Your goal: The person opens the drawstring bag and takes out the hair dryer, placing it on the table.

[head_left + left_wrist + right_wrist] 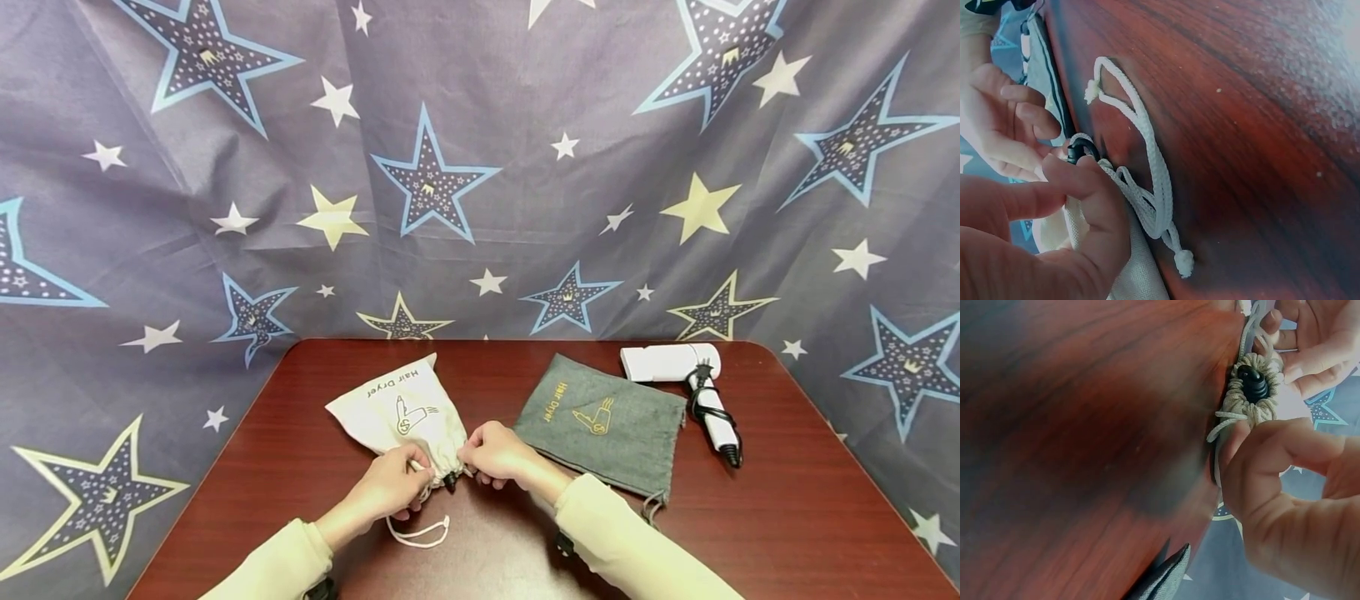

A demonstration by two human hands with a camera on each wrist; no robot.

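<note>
A cream drawstring bag [386, 408], printed "Hair Dryer", lies on the table with its gathered mouth toward me. My left hand [390, 483] pinches the left side of that mouth, and my right hand [498, 454] pinches its right side. Between them a black ribbed cord end [1252, 384] pokes out of the puckered opening. The bag's white drawstring [1155, 159] trails in loops onto the table beside my left hand. What else the bag contains is hidden by the cloth.
A grey drawstring bag [600, 425], also printed "Hair Dryer", lies flat to the right. Beyond it a white hair dryer [663, 364] rests with its black cord wound round the handle. The reddish-brown table [787, 517] meets a starry curtain [487, 225] at the back.
</note>
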